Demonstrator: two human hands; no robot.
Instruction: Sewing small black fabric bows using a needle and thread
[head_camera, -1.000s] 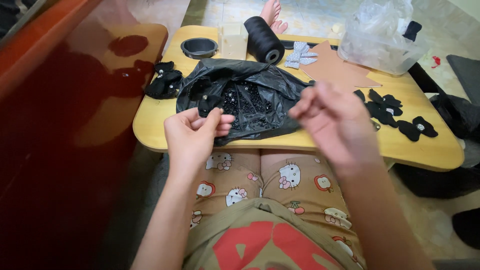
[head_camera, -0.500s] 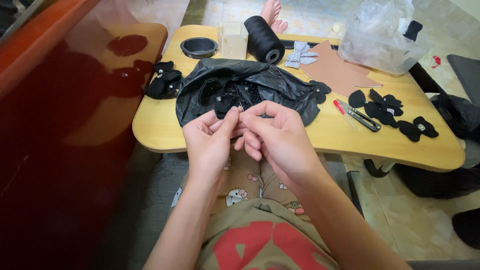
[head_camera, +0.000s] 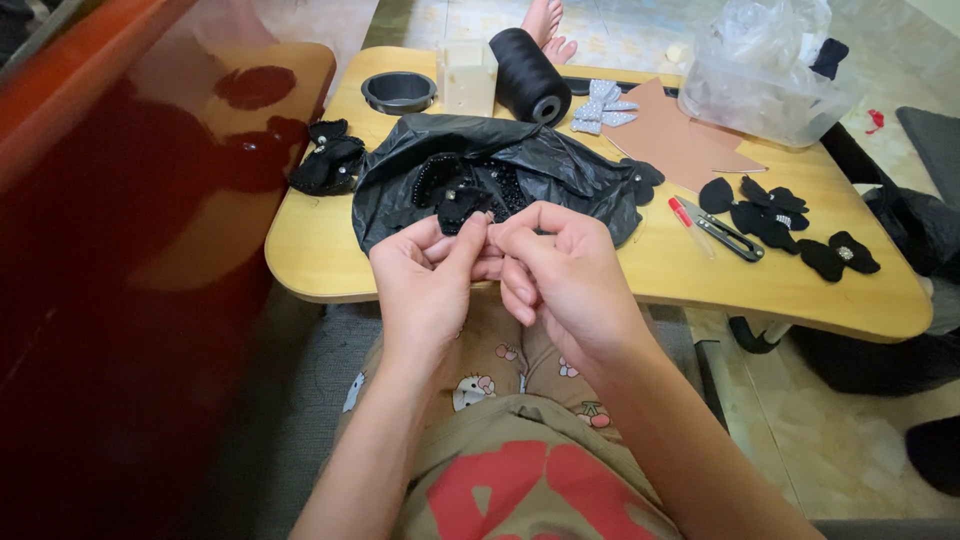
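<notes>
Both hands meet at the centre of the frame, just below the near edge of the table (head_camera: 330, 270). The left hand (head_camera: 425, 285) and the right hand (head_camera: 565, 275) touch at the fingertips, pinched together on a small black piece (head_camera: 468, 212) that sticks up between them; what exactly each hand grips is too small to tell. The piece sits right in front of the black bag (head_camera: 520, 165), which lies open at the middle of the table with beaded black pieces inside.

Left of the bag lies a black bow (head_camera: 328, 165). Above it, in the upper middle, stand a round black cup (head_camera: 398, 92), a pale box (head_camera: 468, 75) and a black thread spool (head_camera: 528, 62), with a grey bow (head_camera: 600, 105) beside the spool. To the right lie a brown sheet (head_camera: 680, 140), snips (head_camera: 715, 228) with a red end, and black flowers (head_camera: 790, 225). A clear tub (head_camera: 765, 85) sits at the upper right.
</notes>
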